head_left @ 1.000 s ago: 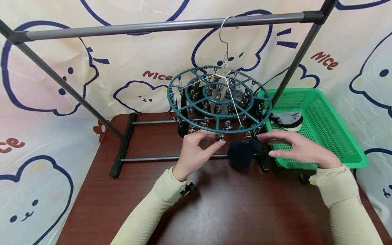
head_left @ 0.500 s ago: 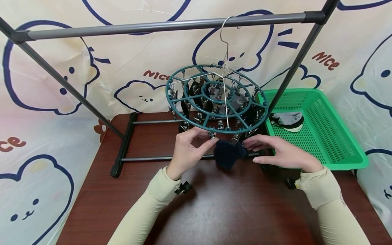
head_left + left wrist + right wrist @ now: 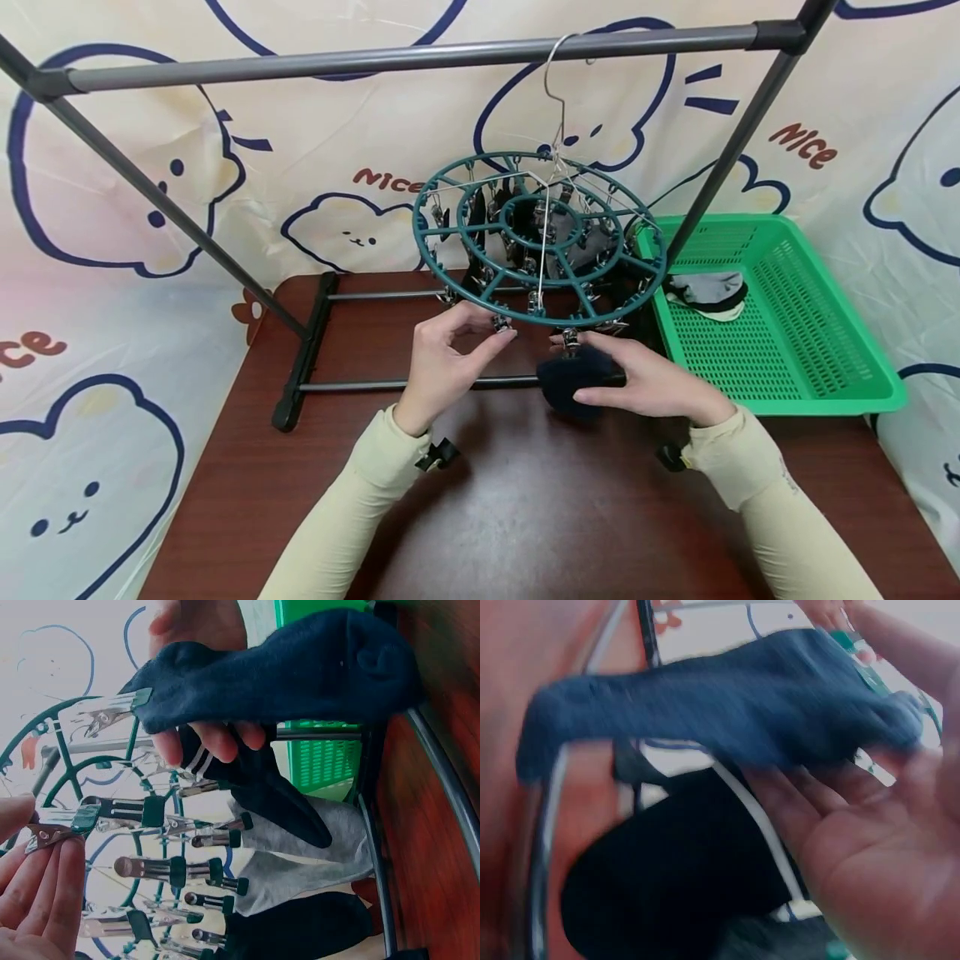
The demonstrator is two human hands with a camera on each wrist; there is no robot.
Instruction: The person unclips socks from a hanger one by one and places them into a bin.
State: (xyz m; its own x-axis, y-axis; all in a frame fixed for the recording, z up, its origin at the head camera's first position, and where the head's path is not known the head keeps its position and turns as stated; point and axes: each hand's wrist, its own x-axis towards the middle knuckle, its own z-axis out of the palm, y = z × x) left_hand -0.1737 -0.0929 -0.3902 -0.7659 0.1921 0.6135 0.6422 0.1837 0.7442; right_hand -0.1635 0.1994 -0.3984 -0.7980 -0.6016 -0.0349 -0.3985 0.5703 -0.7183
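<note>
A round teal clip hanger (image 3: 417,237) hangs by its wire hook from a grey bar. My left hand (image 3: 446,358) pinches one of its metal clips (image 3: 56,825) between thumb and fingers; no sock is in that clip. A navy sock (image 3: 277,682) dangles from a neighbouring clip (image 3: 112,709) at the front. My right hand (image 3: 652,379) is at this sock, its loosely extended fingers (image 3: 217,742) passing behind it, palm visible in the right wrist view. Behind hang a dark sock with white stripes (image 3: 277,802), grey socks (image 3: 270,881) and a black sock (image 3: 307,926).
The rack's bar (image 3: 375,62) crosses above, and its foot (image 3: 303,358) stands on the brown table (image 3: 525,517). At right is a green basket (image 3: 847,333) with grey and black socks (image 3: 708,290) inside. A patterned cloth (image 3: 90,333) covers the wall behind.
The hanger has turned, its front clips shifting left. My left hand moved slightly left, still pinching the clip. My right hand moved left, and its fingers are now behind the navy sock.
</note>
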